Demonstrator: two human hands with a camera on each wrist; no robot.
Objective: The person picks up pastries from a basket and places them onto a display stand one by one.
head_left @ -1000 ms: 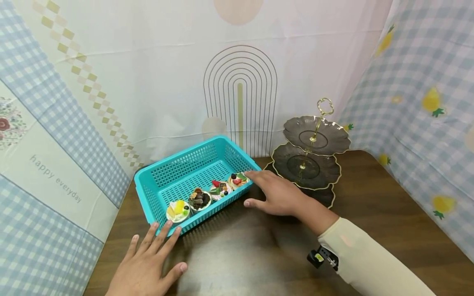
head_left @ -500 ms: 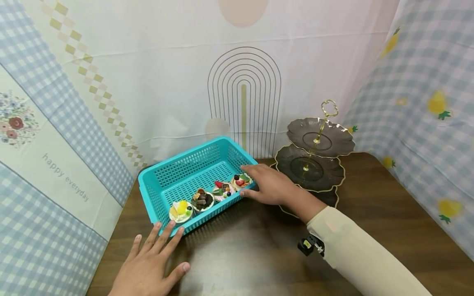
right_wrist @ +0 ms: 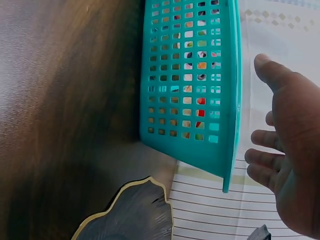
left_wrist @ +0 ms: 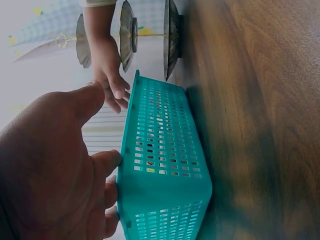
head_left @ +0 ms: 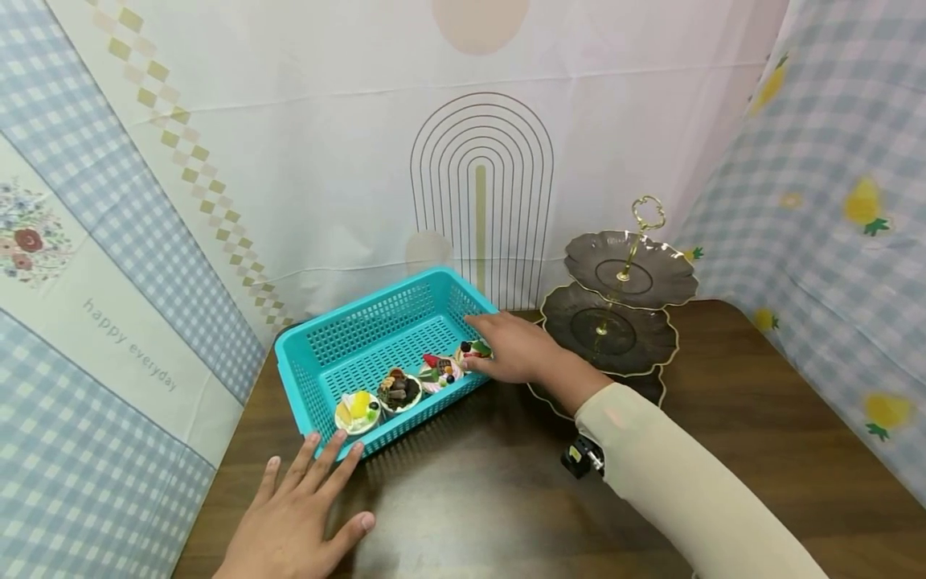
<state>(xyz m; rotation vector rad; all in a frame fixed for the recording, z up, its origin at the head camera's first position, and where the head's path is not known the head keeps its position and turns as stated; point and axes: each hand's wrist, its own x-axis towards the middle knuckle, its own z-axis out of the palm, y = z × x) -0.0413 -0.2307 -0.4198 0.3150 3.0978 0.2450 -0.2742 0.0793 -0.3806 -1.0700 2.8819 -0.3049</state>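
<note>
A turquoise plastic basket holds a row of dessert cups along its near side: one with yellow fruit, one with chocolate pieces, one pink with a strawberry, and at the right end a berry-topped one. My right hand hovers over that last cup, partly covering it; in the right wrist view the hand is apart from the rim, thumb and fingers spread. My left hand lies at the near left corner, its spread fingertips touching the rim in the left wrist view.
A tiered stand with dark scalloped, gold-edged plates and a gold handle stands right of the basket, close behind my right forearm. Everything rests on a brown wooden table. Patterned cloth hangs behind and at both sides.
My right hand has moved left and farther over the basket's right end, coming over the last dessert cup. The left hand stays at the corner. The head view has shifted slightly.
</note>
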